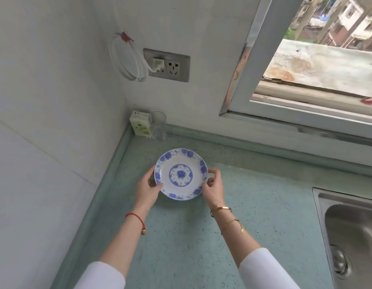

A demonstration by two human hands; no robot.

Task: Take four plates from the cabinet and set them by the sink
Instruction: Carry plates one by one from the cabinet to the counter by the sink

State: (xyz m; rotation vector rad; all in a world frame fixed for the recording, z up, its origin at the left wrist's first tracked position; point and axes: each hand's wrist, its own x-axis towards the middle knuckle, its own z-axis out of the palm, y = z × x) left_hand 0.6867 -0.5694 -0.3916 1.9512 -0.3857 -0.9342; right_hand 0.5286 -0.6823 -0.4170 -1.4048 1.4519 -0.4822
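On the counter, corner left of the sink: blue-and-white plate (181, 174), face up, low over or already resting on the green counter (253, 215) (contact not resolvable).
Left hand (148, 189): closed on the plate's left rim, thumb over the edge.
Right hand (214, 189): closed on the right rim, fingers curled beneath.
Position relative to goal: sink (351, 230) well apart to the right, bare counter between.
Step in hand: setting down the plate.
Good execution: lower level, near edge first, fingers slid out sideways; clear of the glass (159, 126) and carton (140, 124) in the corner; room left for stacking.
Hidden or cut off: cabinet out of frame; remaining plates unseen; sink cropped at the right edge; underside of plate concealed.
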